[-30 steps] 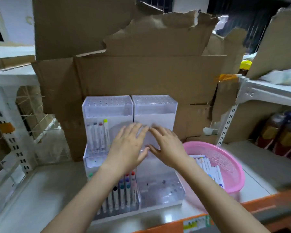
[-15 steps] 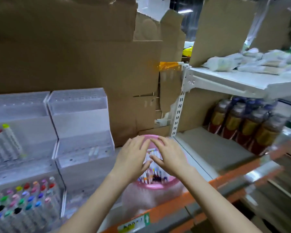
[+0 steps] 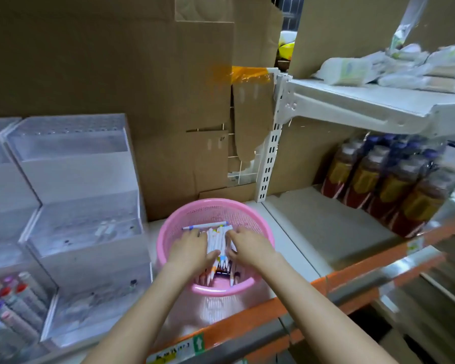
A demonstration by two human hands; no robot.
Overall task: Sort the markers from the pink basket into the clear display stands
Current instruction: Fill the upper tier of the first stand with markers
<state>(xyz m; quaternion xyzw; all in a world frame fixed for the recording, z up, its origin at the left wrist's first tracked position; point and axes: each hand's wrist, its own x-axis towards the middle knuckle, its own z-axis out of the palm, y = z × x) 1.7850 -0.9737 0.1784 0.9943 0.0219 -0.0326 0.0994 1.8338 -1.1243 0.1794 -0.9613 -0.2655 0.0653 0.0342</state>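
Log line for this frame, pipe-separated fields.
step: gather markers | left hand: presses markers in pink basket | right hand: presses them opposite | clear stand: beside basket

pink basket (image 3: 168, 232), white markers (image 3: 216, 240)

Open from above into the round pink plastic mesh basket (image 3: 216, 202), though crowded inside by the left hand (image 3: 189, 248) and right hand (image 3: 250, 245) lying on the heap of white markers (image 3: 217, 243). Hemmed just to the left by the tall stepped clear acrylic display stand (image 3: 84, 179); walled close behind by brown cardboard sheets (image 3: 116, 61). Free to the right over bare grey shelf board (image 3: 326, 227), up to the white slotted metal upright (image 3: 269, 158) and shrink-wrapped dark bottles (image 3: 392, 190), under a white metal upper shelf (image 3: 352, 103). Unobstructed towards the front across the orange shelf edge (image 3: 352, 274).
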